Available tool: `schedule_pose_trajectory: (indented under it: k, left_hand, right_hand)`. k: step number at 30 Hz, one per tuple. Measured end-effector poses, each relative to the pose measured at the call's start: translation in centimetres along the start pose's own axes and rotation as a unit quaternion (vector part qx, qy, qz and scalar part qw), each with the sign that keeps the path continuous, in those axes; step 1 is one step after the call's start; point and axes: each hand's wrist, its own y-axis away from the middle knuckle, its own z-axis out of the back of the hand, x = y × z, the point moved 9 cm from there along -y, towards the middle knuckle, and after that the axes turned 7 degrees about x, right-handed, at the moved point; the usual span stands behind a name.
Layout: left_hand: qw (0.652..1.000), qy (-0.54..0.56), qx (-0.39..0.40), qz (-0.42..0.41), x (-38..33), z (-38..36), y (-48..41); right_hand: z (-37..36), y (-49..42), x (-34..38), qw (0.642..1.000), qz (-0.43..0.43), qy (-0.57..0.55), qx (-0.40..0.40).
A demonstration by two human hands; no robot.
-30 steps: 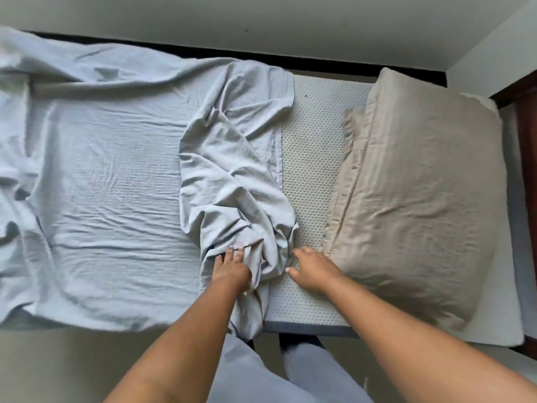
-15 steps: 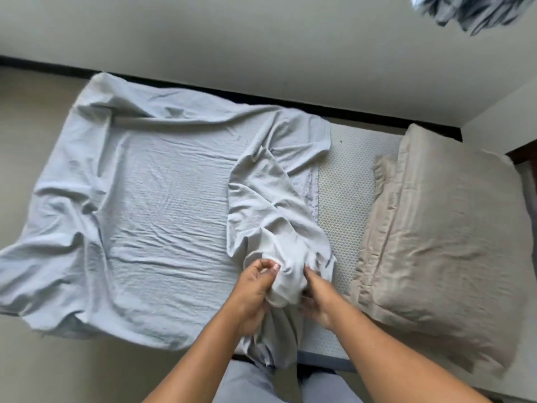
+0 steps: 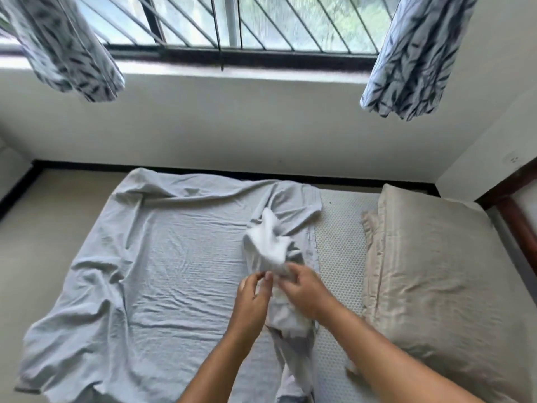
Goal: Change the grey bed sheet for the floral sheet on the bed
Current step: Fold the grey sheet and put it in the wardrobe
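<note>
Left curtain (image 3: 66,50): a pale drape with a dark leaf print hangs at the top left corner, its hem clear of the white wall.
Floor (image 3: 58,228): beige, showing along the left side of the bed and at its far edge.
Grey sheet (image 3: 162,271): it lies wrinkled over the left and middle of the bed, its loose left edge spilling off the side, its right end pulled up off the mattress.
My left hand (image 3: 251,301): thumb and curled fingers pinch the near side of the raised cloth.
Window (image 3: 232,21): barred with slanted rods, green leaves beyond it, above the middle of the bed.
Gathered bunch (image 3: 270,245): the sheet's right end, lifted into a pale peak between my two hands, with a tail of cloth trailing down toward me.
My right hand (image 3: 305,289): fingers clenched round the bunch from the right, just beside my left hand.
Mattress (image 3: 340,251): a bare, dotted white strip lies uncovered between the sheet and the pillow.
Pillow (image 3: 436,271): large, beige and creased, it rests on the right end of the bed.
Right curtain (image 3: 415,59): the same leaf print, hanging at the top right.
Bed frame (image 3: 520,228): dark wood, at the far right edge behind the pillow.
</note>
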Motion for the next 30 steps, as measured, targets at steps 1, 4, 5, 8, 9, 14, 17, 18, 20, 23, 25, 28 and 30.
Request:
schedule_pose_trajectory:
  k: [1,4,5,8,9,14,17,18,20,23,25,28,30]
  left_hand:
    - [0.994,0.106,0.017,0.015,-0.7,-0.8,-0.2]
    - [0.957,0.284,-0.01,0.049,-1.2,-2.1,0.3]
    - [0.951,0.299,-0.046,0.063,-0.6,-1.8,0.7]
    - [0.925,0.356,-0.098,0.092,0.5,-1.7,2.3]
    - [0.919,0.369,-0.098,0.103,0.7,-2.0,2.8]
    - [0.901,0.407,0.011,0.148,1.7,-5.4,5.4]
    - [0.923,0.359,0.063,0.124,1.3,-7.0,6.5]
    - [0.927,0.351,0.071,0.115,1.2,-7.4,6.9]
    - [0.934,0.334,0.076,0.099,1.1,-7.6,7.2]
    - [0.966,0.245,0.031,0.072,0.4,-6.1,7.7]
    - [0.989,0.133,-0.039,0.052,0.2,-4.2,7.8]
    - [0.992,-0.07,-0.102,0.008,-0.6,-2.7,7.9]
    - [0.976,-0.193,-0.098,-0.029,-1.6,-3.6,7.8]
  right_hand:
    - [-1.0,0.9,1.9,0.993,0.051,0.096,0.036]
    - [-2.9,4.0,3.2,0.959,0.108,0.235,0.12]
    - [-3.1,4.9,3.0,0.958,0.111,0.228,0.131]
    - [-0.7,6.3,0.0,0.995,0.069,0.051,0.051]
    - [0.4,6.4,-1.7,0.999,0.032,-0.006,0.008]
    - [0.0,7.1,-8.7,0.931,-0.185,-0.314,0.022]
    - [-1.5,7.3,-9.8,0.846,-0.242,-0.471,0.065]
    - [-1.9,7.3,-10.0,0.819,-0.251,-0.512,0.063]
    - [-1.7,6.7,-10.9,0.792,-0.245,-0.558,0.029]
    - [1.3,5.3,-12.5,0.802,-0.201,-0.553,-0.1]
    - [5.0,5.0,-12.7,0.841,-0.15,-0.481,-0.198]
    - [9.1,5.8,-8.0,0.919,-0.068,-0.306,-0.24]
    - [10.1,6.0,-4.8,0.938,-0.009,-0.251,-0.241]
